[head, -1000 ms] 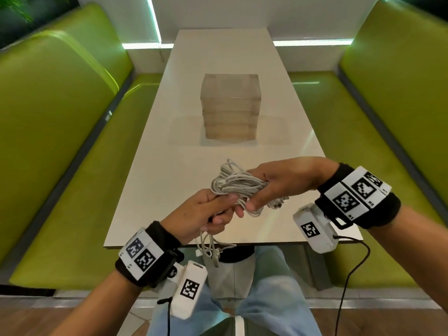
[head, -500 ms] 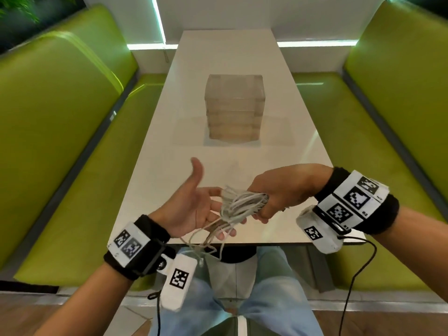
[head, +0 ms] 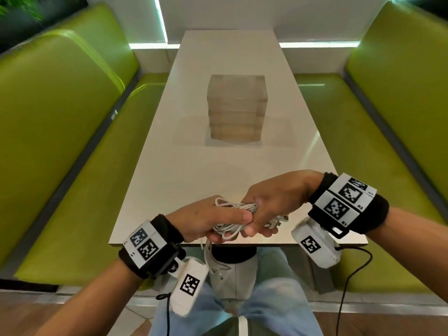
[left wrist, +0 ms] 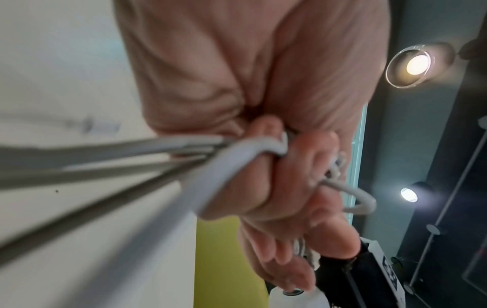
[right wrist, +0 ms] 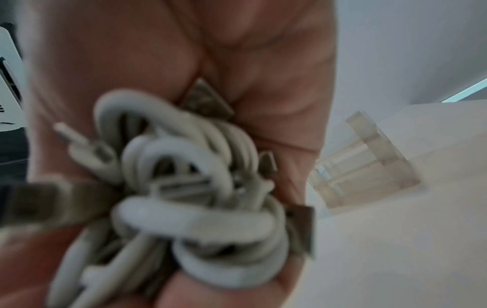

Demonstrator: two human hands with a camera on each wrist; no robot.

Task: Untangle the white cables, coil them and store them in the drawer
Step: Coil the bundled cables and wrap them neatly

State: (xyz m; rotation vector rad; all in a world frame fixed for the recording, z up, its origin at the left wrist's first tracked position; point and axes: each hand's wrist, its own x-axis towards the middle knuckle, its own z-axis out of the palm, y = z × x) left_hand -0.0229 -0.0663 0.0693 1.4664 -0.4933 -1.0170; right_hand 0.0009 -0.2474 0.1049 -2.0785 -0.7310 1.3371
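Observation:
A bundle of white cables (head: pixel 236 215) hangs between both hands above the table's near edge. My left hand (head: pixel 213 220) grips the bundle's left side, thumb laid across the strands (left wrist: pixel 237 150). My right hand (head: pixel 271 207) grips the right side, where coiled loops and plugs bunch in the palm (right wrist: pixel 195 191). Loose cable ends (head: pixel 211 260) dangle below the left hand over my lap. A clear drawer unit (head: pixel 237 109) stands shut at the table's middle, also seen small in the right wrist view (right wrist: pixel 366 160).
The white table (head: pixel 184 170) runs away from me between two green benches, one on the left (head: pixel 72 154) and one on the right (head: pixel 378 146). My knees sit under the near edge. Black leads hang from the wrist cameras.
The left hand, open with palm up half a second ago, has closed round the bundle again. The right hand has kept its grip and stayed in place.

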